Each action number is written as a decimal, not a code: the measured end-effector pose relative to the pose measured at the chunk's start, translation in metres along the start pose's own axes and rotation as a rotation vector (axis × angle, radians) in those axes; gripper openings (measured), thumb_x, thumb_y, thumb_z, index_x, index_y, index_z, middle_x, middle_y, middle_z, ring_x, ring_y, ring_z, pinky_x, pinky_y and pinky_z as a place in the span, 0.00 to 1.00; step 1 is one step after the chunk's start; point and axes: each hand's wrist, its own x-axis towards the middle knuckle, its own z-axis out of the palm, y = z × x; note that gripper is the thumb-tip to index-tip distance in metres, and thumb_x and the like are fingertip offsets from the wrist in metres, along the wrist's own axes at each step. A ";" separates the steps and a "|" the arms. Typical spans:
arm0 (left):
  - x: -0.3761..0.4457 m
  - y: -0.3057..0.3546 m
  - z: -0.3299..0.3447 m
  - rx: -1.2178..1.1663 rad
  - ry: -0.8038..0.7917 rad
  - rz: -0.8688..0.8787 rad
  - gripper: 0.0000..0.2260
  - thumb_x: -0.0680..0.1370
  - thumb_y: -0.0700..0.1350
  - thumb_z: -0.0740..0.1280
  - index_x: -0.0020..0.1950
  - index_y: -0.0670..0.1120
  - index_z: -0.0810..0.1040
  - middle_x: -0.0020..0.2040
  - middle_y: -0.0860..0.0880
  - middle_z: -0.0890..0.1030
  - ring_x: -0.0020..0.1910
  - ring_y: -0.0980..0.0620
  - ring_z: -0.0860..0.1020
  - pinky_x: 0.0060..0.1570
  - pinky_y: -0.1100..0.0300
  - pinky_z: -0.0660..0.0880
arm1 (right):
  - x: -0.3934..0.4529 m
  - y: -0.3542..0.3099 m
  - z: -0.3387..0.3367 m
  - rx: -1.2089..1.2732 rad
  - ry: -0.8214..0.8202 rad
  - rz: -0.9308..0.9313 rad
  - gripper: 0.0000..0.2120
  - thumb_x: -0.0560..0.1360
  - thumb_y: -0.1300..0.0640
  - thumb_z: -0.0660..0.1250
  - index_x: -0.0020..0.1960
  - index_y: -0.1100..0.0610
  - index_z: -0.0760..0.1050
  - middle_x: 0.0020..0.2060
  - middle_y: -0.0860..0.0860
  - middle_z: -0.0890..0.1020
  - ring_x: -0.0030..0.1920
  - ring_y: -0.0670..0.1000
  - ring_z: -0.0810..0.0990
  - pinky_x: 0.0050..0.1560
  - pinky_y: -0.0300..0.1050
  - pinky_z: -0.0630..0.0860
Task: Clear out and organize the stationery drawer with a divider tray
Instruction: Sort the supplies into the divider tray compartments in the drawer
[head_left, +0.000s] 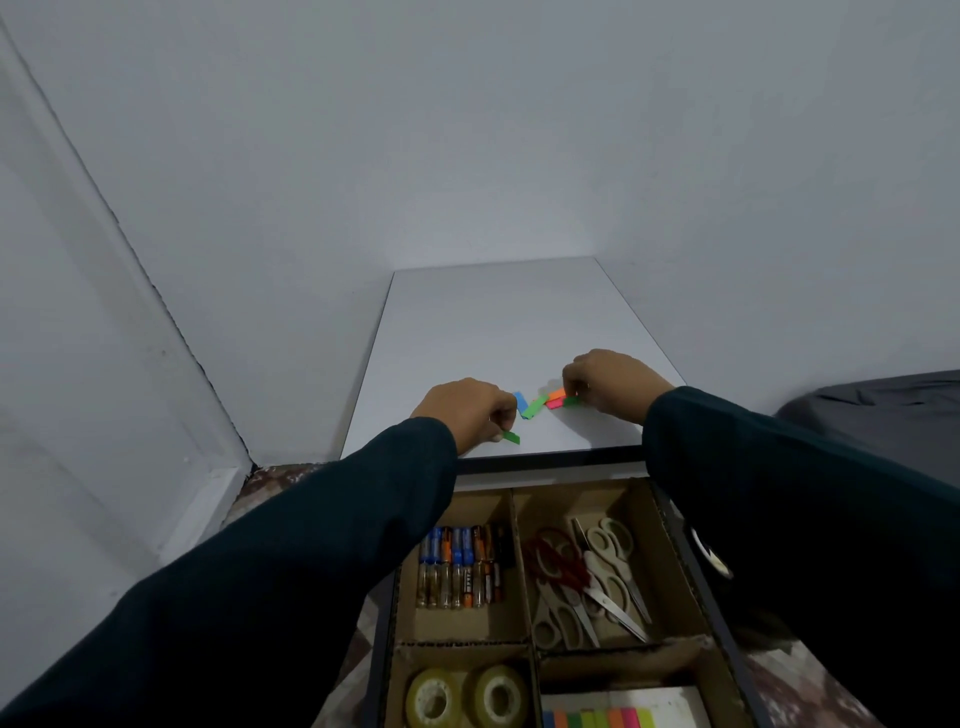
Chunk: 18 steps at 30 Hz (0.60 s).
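Two hands on white desktop, left hand pinching green flag at its 4 o'clock, right hand pinching green flag beside the orange-pink stack at its 8 o'clock, loose blue flag and green flag between hands.

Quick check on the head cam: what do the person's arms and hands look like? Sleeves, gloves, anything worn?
Both arms wear long, plain dark teal-navy sleeves reaching the wrists, without visible markings. The left hand and right hand are bare: no gloves. No watch or bracelet shows at the cuffs. There is a small glint near a right-hand finger, possibly a ring, but it is too small to tell.
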 end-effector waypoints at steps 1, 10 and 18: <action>-0.001 0.000 0.000 -0.003 0.002 -0.002 0.06 0.77 0.42 0.66 0.53 0.46 0.77 0.52 0.50 0.79 0.52 0.51 0.75 0.50 0.58 0.70 | -0.002 0.000 0.000 0.057 0.016 0.034 0.09 0.77 0.64 0.62 0.55 0.58 0.77 0.53 0.54 0.80 0.54 0.54 0.76 0.47 0.39 0.66; -0.002 -0.001 -0.002 -0.082 0.023 -0.057 0.06 0.76 0.42 0.68 0.52 0.46 0.78 0.51 0.49 0.81 0.51 0.50 0.77 0.51 0.59 0.72 | 0.002 -0.003 -0.015 0.080 -0.095 0.164 0.16 0.75 0.63 0.66 0.62 0.57 0.75 0.58 0.54 0.78 0.60 0.53 0.75 0.57 0.43 0.70; -0.008 0.000 -0.001 -0.104 0.033 -0.087 0.06 0.76 0.42 0.67 0.52 0.46 0.79 0.53 0.49 0.81 0.52 0.51 0.76 0.48 0.62 0.69 | 0.001 -0.006 -0.012 0.076 -0.075 0.196 0.10 0.74 0.65 0.67 0.54 0.60 0.79 0.54 0.55 0.81 0.56 0.54 0.77 0.50 0.41 0.70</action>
